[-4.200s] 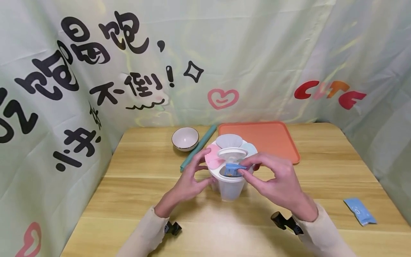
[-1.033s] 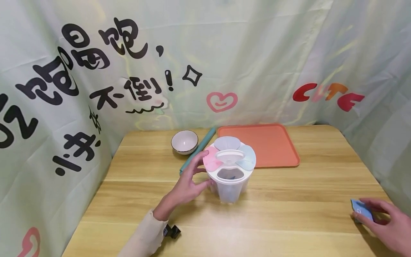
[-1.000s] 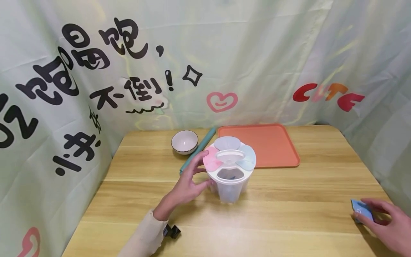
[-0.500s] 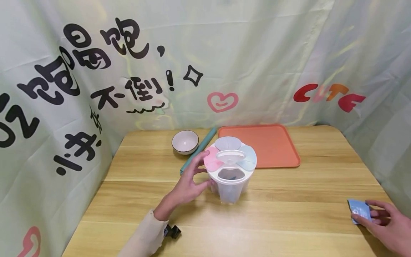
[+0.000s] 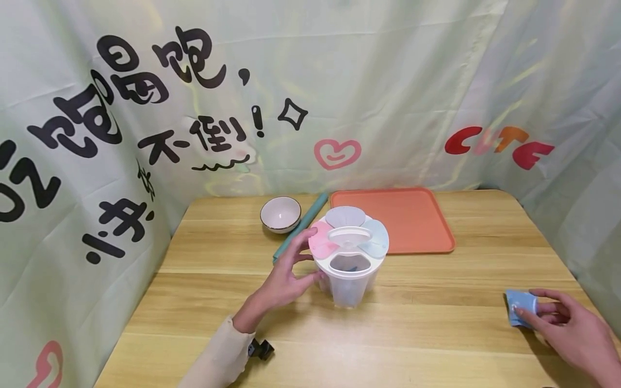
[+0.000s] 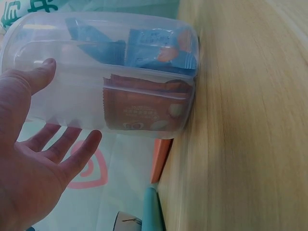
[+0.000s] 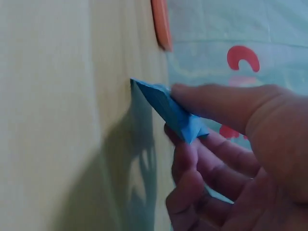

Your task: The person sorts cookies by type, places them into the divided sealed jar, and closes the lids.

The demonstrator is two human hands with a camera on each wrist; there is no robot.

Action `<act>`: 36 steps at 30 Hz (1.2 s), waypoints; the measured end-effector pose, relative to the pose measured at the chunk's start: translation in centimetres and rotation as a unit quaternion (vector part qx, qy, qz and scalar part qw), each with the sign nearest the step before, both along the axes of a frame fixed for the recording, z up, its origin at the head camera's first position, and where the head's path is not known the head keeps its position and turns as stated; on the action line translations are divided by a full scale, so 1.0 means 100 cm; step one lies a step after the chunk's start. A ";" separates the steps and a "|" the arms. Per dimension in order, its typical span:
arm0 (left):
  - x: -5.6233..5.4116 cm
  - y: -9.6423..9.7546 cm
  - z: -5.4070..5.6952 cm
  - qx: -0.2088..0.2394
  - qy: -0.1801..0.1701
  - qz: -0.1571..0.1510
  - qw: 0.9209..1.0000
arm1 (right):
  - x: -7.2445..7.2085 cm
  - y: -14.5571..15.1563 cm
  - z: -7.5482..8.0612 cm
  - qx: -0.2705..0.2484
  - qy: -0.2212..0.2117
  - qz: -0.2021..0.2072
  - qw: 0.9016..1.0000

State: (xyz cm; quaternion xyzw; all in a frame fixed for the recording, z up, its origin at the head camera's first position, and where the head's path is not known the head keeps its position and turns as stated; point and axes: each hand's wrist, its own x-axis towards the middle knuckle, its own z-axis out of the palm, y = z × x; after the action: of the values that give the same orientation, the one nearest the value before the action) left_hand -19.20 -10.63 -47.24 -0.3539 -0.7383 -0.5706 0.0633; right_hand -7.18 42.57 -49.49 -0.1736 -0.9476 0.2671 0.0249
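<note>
A clear plastic compartment container (image 5: 348, 291) stands at the middle of the table, topped by a white lid with pink, grey and pale blue flaps. Its front flap (image 5: 349, 235) stands raised over the uncovered front compartment. My left hand (image 5: 283, 283) holds the container's left side, thumb in front and fingers round the far side. Through the wall in the left wrist view, blue packets (image 6: 156, 48) show in one compartment and a brown packet (image 6: 139, 108) in another. At the right, my right hand (image 5: 574, 326) pinches a small blue packet (image 5: 520, 307) between thumb and fingers, just over the table.
Behind the container lies an orange tray (image 5: 412, 221). A small white bowl (image 5: 280, 213) with a dark rim stands back left, beside a teal rolled-up mat or stick (image 5: 303, 226). A printed cloth (image 5: 388, 81) hangs behind and beside the wooden table (image 5: 204, 291).
My right hand has left the container, taken hold of the blue packet at the right, lifted it and moved it left. My left hand stays on the container.
</note>
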 end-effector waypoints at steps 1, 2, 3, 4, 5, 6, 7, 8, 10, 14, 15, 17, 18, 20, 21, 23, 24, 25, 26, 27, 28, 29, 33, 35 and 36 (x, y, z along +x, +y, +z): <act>0.000 0.000 0.000 0.000 -0.001 0.000 1.000 | -0.001 -0.002 0.002 -0.004 0.014 0.003 1.000; 0.001 0.000 0.000 0.000 -0.002 0.000 1.000 | -0.002 -0.005 0.005 -0.010 0.027 0.005 1.000; 0.001 0.000 0.000 -0.001 -0.003 0.000 1.000 | -0.003 -0.008 0.007 -0.021 0.041 0.005 0.999; 0.001 -0.001 0.000 -0.001 -0.004 0.000 1.000 | -0.004 -0.011 0.010 -0.028 0.056 0.005 0.998; 0.001 -0.001 0.000 -0.001 -0.005 0.000 1.000 | -0.004 -0.015 0.013 -0.037 0.069 0.002 0.997; 0.001 -0.001 0.001 -0.001 -0.005 0.000 1.000 | -0.005 -0.018 0.015 -0.045 0.086 0.001 0.995; 0.001 0.000 0.001 -0.001 -0.004 0.000 1.000 | -0.007 -0.022 0.019 -0.056 0.098 0.000 0.994; 0.001 0.000 0.001 -0.002 -0.003 0.000 1.000 | -0.008 -0.026 0.023 -0.067 0.111 0.000 0.992; 0.001 0.000 0.001 0.000 -0.001 0.000 1.000 | -0.010 -0.036 0.030 -0.079 0.139 0.003 0.987; 0.001 0.000 0.001 0.003 0.000 -0.001 1.000 | -0.016 -0.058 0.050 -0.094 0.192 0.020 0.977; 0.000 0.000 0.000 0.004 0.000 -0.001 1.000 | -0.018 -0.064 0.055 -0.098 0.207 0.029 0.973; 0.000 0.000 0.000 0.005 0.001 -0.002 1.000 | -0.022 -0.074 0.064 -0.103 0.234 0.052 0.965; 0.000 0.000 0.000 0.005 0.003 -0.002 1.000 | -0.023 -0.080 0.068 -0.103 0.247 0.065 0.961; 0.000 0.000 0.000 0.005 0.006 -0.002 1.000 | -0.027 -0.091 0.076 -0.106 0.267 0.090 0.954; 0.000 0.000 0.000 0.005 0.006 -0.001 1.000 | -0.029 -0.096 0.079 -0.108 0.276 0.102 0.949; -0.001 0.001 0.000 0.004 0.007 -0.002 1.000 | -0.033 -0.105 0.086 -0.110 0.291 0.122 0.943; 0.000 0.001 0.000 0.004 0.008 -0.002 1.000 | -0.035 -0.109 0.089 -0.111 0.297 0.131 0.939; 0.000 0.001 0.000 0.005 0.008 -0.002 1.000 | -0.036 -0.113 0.092 -0.114 0.302 0.139 0.936; 0.000 0.001 -0.001 0.005 0.010 -0.002 1.000 | -0.038 -0.116 0.095 -0.119 0.307 0.148 0.932; -0.001 0.001 -0.001 0.005 0.011 -0.003 1.000 | -0.039 -0.119 0.098 -0.122 0.312 0.154 0.930; -0.001 0.002 -0.001 0.005 0.011 -0.003 1.000 | -0.041 -0.122 0.100 -0.127 0.317 0.160 0.926; -0.001 0.002 -0.001 0.004 0.011 -0.003 1.000 | -0.042 -0.125 0.103 -0.132 0.322 0.166 0.923; -0.001 0.002 0.000 -0.002 0.008 0.000 1.000 | -0.046 -0.138 0.111 -0.150 0.346 0.186 0.907; -0.001 0.001 0.000 -0.003 0.005 0.002 1.000 | -0.048 -0.145 0.114 -0.156 0.358 0.201 0.899; -0.001 0.001 -0.001 -0.003 0.003 0.002 1.000 | -0.050 -0.148 0.116 -0.158 0.364 0.208 0.894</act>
State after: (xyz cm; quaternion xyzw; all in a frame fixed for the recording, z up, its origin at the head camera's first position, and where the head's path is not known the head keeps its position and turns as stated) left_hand -19.31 -10.56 -47.30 -0.3541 -0.7407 -0.5671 0.0657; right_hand -12.16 27.75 -37.93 0.1351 -0.8323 0.4564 0.2839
